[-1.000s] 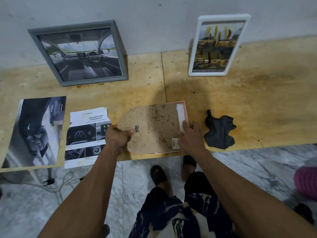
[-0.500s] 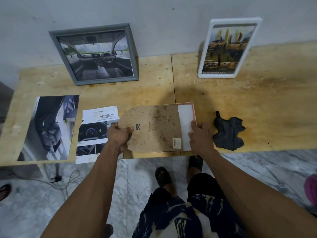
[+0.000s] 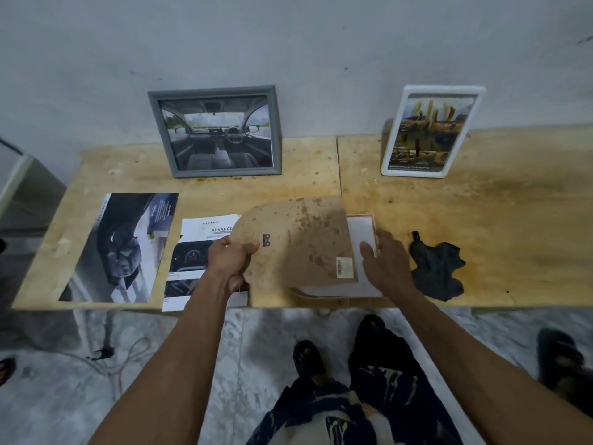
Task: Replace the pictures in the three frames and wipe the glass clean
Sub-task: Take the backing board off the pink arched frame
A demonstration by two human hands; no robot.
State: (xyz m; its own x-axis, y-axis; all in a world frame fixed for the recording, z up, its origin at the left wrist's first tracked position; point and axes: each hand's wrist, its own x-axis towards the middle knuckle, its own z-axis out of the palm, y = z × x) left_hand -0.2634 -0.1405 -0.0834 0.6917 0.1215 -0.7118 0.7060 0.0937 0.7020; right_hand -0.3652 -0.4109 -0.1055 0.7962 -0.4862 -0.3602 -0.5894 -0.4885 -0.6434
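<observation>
Head view, looking down at a wooden table (image 3: 481, 220) against a wall. The left hand (image 3: 229, 263) grips the left edge of a stained brown backing board (image 3: 298, 242), its grip closed around it, tilting it up off a frame (image 3: 362, 293) lying face-down at the table's near edge. The right hand (image 3: 386, 268), fingers straight and holding nothing, hovers over the white paper (image 3: 361, 232) exposed inside. Two loose prints (image 3: 125, 248) lie left; a dark cloth (image 3: 438, 273) lies right. A grey frame (image 3: 215, 131) and a white frame (image 3: 431, 131) lean against the wall. The step looks like opening the frame; next likely calls for setting the board aside and lifting out the old picture
</observation>
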